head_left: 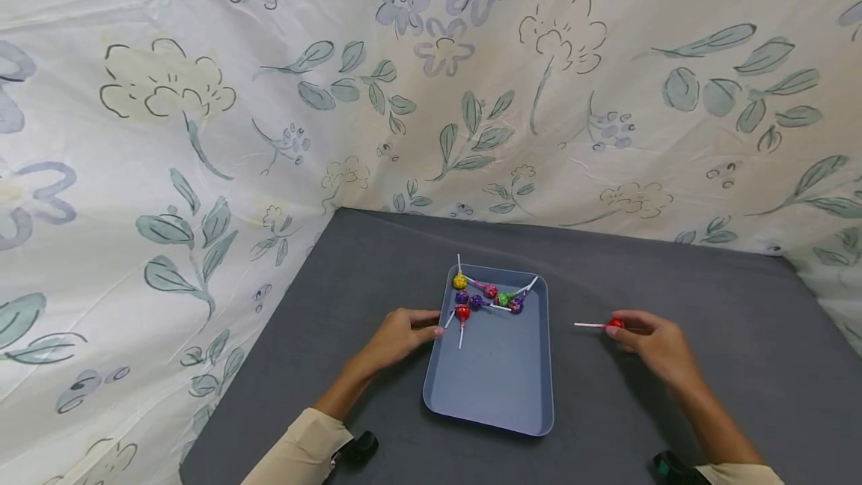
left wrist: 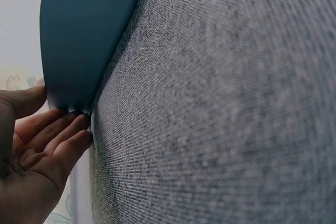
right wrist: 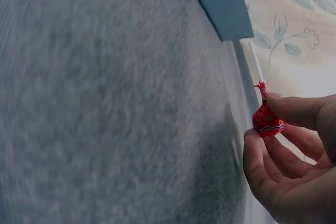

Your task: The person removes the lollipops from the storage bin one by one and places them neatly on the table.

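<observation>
My right hand [head_left: 649,339] pinches a red-wrapped lollipop [right wrist: 268,120] by its candy end, between thumb and fingers. Its white stick points left toward the tray, and it is held just above the dark cloth. At the tray's left edge, my left hand [head_left: 400,339] grips the side of the blue-grey tray [head_left: 488,388], thumb near the rim and fingers against the outer wall. Several wrapped lollipops lie in the tray's far half: a yellow one [head_left: 459,281], a pink one [head_left: 491,290], a green one [head_left: 503,298], purple ones [head_left: 477,302] and a red one [head_left: 462,312].
A dark grey cloth [head_left: 337,275] covers the table under the tray. Pale floral fabric [head_left: 417,133] hangs behind the table and on its left side. Some lollipop sticks [head_left: 459,260] overhang or reach the tray's rim.
</observation>
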`<state>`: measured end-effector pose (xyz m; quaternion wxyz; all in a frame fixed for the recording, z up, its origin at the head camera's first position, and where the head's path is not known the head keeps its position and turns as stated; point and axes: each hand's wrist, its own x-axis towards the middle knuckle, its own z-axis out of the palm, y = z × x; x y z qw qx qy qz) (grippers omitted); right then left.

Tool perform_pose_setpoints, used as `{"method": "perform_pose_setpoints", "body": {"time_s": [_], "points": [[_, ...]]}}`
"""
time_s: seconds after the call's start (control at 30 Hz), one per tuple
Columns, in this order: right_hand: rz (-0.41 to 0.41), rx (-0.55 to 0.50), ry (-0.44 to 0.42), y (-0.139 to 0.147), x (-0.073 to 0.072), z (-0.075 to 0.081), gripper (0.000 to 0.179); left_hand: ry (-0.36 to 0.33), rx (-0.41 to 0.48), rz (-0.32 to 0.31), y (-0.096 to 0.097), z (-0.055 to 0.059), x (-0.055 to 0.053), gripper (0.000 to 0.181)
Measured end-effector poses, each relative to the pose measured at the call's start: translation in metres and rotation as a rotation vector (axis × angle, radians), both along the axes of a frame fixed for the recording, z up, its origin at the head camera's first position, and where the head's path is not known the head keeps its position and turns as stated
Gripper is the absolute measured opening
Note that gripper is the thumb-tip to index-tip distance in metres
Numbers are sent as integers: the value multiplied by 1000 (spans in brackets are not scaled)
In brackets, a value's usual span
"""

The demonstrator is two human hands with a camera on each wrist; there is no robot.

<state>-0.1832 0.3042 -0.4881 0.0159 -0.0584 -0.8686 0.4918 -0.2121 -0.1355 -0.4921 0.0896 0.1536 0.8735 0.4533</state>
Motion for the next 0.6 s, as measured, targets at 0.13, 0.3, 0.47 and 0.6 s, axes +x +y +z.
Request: {"method": "perform_pose_setpoints", "body": {"time_s": [0.13,0.3,0.47,0.6], "points": [[-5,27,-3,5,-1,-5,52,-3,-2,4,0,0,0,44],[-30,80,1,10,-3,-8,49,-1,5,-5,1,2,0,43],[-53,137,11,14,-4,-9,47,-1,13,-10,0,2,0,44],[-65,175,12,18,-5,-9,46,-8,11,-5,0,2,0,44]]}}
